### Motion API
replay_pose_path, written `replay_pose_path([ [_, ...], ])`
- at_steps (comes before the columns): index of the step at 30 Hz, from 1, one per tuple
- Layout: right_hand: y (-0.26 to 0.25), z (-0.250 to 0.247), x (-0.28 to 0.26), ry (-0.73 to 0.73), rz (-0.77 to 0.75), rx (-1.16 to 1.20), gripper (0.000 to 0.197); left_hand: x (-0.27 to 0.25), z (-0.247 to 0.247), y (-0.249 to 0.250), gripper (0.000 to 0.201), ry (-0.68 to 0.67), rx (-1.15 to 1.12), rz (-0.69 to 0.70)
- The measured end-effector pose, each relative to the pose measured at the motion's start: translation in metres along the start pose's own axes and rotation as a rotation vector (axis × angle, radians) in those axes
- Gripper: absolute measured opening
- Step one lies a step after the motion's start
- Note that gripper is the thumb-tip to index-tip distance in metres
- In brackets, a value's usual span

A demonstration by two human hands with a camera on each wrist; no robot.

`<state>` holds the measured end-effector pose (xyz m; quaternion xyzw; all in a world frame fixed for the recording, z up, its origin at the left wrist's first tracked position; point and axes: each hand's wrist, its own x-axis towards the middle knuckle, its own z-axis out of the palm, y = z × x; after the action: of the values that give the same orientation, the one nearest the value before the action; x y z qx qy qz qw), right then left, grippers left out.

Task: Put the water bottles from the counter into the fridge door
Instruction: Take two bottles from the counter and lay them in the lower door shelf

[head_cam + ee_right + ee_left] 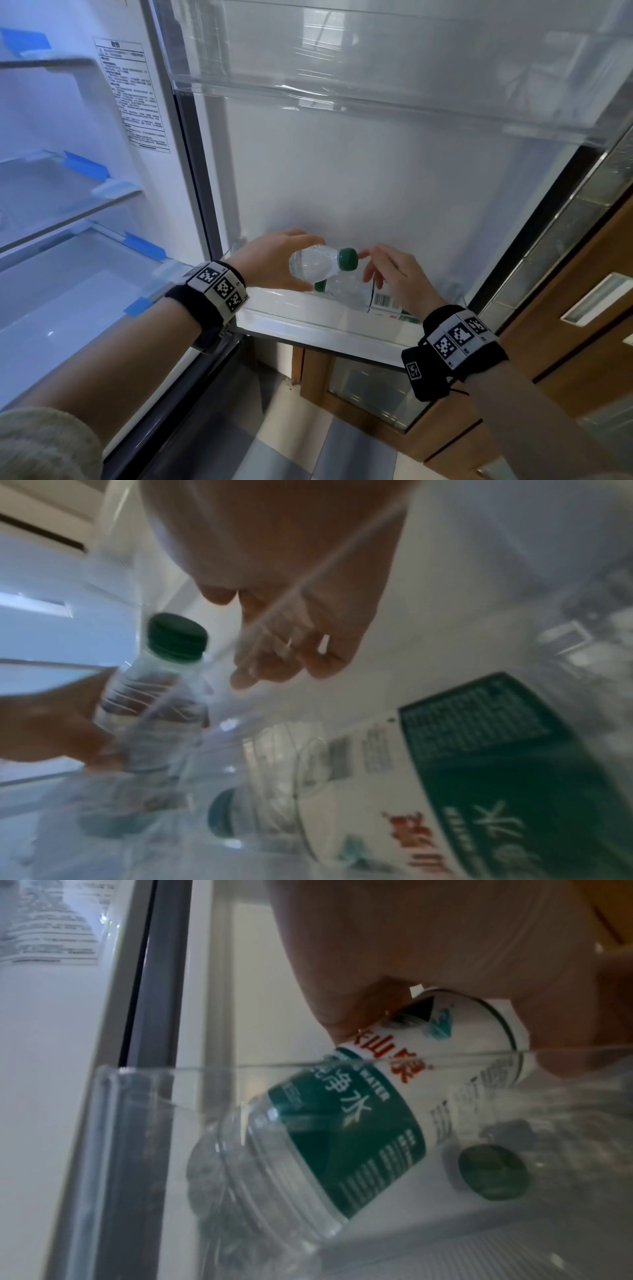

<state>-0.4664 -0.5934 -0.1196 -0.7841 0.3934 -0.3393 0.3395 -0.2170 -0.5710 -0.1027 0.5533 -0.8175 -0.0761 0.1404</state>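
My left hand [270, 260] grips a clear water bottle [317, 265] with a green cap [348, 258]. The bottle is tilted, cap to the right, and its lower end dips into the bottom bin of the fridge door [308, 325]. The left wrist view shows its green and white label [359, 1123] behind the bin's clear wall [137, 1123], under my left hand [428, 947]. My right hand [394, 274] hovers just right of the cap with loose fingers and holds nothing. A second bottle [356, 294] lies in the bin below, cap [491, 1171] to the left.
A clear upper door bin [376, 102] hangs above the hands. Glass shelves with blue tape [85, 202] fill the fridge interior on the left. A wooden cabinet with glass panels [565, 325] stands to the right of the door, and tiled floor [308, 445] lies below.
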Motion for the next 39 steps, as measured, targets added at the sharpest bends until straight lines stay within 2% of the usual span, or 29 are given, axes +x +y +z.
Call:
replay_pose_path([
  [2, -0.007, 0.005, -0.001, -0.096, 0.054, 0.06, 0.035, -0.001, 0.002, -0.003, 0.08, -0.01, -0.035, -0.022],
  [4, -0.009, 0.011, -0.001, -0.143, 0.064, 0.072, 0.03, -0.002, 0.003, -0.005, 0.082, -0.028, -0.065, -0.029],
  [10, -0.007, 0.026, 0.003, -0.103, 0.103, 0.144, 0.024, 0.002, 0.004, -0.007, 0.085, -0.151, -0.117, -0.015],
  [14, -0.002, 0.028, 0.002, -0.053, 0.074, 0.122, 0.019, 0.004, 0.009, -0.008, 0.078, -0.213, -0.17, -0.015],
  [20, 0.004, 0.036, -0.001, -0.031, -0.018, -0.066, 0.007, 0.005, 0.018, -0.01, 0.072, -0.222, -0.184, -0.02],
  [24, 0.007, 0.036, -0.002, -0.008, -0.04, -0.152, 0.012, 0.005, 0.018, -0.009, 0.064, -0.254, -0.196, 0.007],
  [28, 0.01, 0.034, -0.002, -0.079, -0.032, -0.182, 0.019, 0.0, 0.02, -0.007, 0.058, -0.254, -0.101, 0.036],
  [31, 0.011, 0.032, -0.001, -0.167, -0.004, -0.215, 0.022, 0.0, 0.021, -0.004, 0.061, -0.24, -0.079, 0.03],
  [35, 0.012, 0.032, 0.001, -0.222, 0.028, -0.262, 0.018, 0.001, 0.023, -0.004, 0.046, -0.242, -0.076, 0.033],
  [39, 0.011, 0.034, 0.002, -0.25, 0.106, -0.191, 0.015, 0.001, 0.024, -0.005, 0.047, -0.273, -0.084, 0.024],
])
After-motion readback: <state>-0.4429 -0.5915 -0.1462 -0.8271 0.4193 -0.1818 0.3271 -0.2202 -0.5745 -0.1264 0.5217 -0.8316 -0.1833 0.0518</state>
